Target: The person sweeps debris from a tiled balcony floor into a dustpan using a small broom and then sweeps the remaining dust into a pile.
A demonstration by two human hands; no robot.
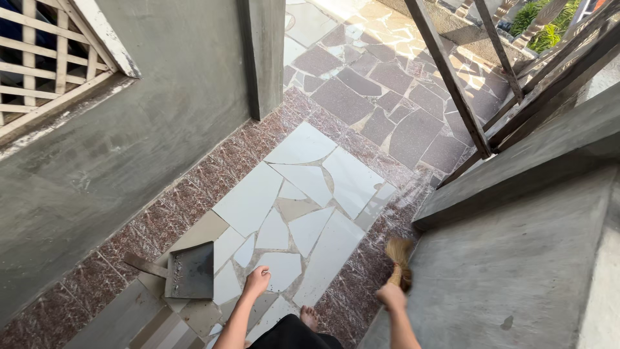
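Down at the bottom edge, a bare foot (309, 317) is standing on the broken-tile floor (303, 213) of white and speckled maroon pieces. The right hand (391, 296) is clenching its grip around the handle of a short straw-coloured hand broom (400, 257), whose bristles are blurring right against the base of the grey concrete ledge (516, 258) on the right. The left hand (257, 280) is hanging loosely curled above the white tiles, its grip holding nothing. Just to its left, a dark grey flat metal dustpan (184, 270) is lying on the floor, apart from the hand, its handle pointing left toward the grey rendered wall (161, 110). Up in that wall's top-left corner, a white wooden lattice window (45, 58) is showing. Farther on, a grey concrete pillar (263, 55) is standing, and beyond it sunlit purple-grey crazy paving (381, 90) is spreading out under a slanting dark metal railing (478, 84).
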